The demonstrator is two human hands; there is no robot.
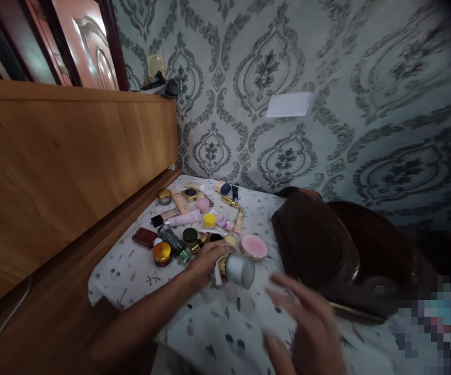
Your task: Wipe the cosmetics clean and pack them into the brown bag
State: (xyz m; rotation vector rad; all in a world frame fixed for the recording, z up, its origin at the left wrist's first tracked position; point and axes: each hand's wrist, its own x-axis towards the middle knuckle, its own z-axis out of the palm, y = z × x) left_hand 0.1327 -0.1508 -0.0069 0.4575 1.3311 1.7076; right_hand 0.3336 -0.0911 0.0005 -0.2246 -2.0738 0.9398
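Printed white bedsheet [217, 323] fills the lower view, and nearest to me my right grip [307, 328] hovers above it, fingers spread and holding nothing, its outline blurred. Just beyond it and to its left, my left grip [205, 260] is pinched around the gold end of a frosted silver jar [240, 270], which lies tilted on its side with its broad end pointing toward the right grip; I cannot tell whether the jar clears the sheet or rests on it. Touching distance past the jar sits a round pink compact [254, 246]. To the right of both grips a brown bag [319, 245] slumps on the bed with its mouth turned toward me. Left of the left grip lie a gold-lidded pot [162, 252], a dark tube [172, 240] and a red case [145, 237]; farther out are a yellow cap [209, 220], a pink tube [186, 219] and more small cosmetics. As I judge it, the step in hand is picking this one jar out of the scatter. Any further handling calls for a firmer hold than a pinch at one end, since the jar looks smooth and heavy at its free end. Beyond the pile rise a wooden headboard [72, 166] and patterned wallpaper [327, 78].
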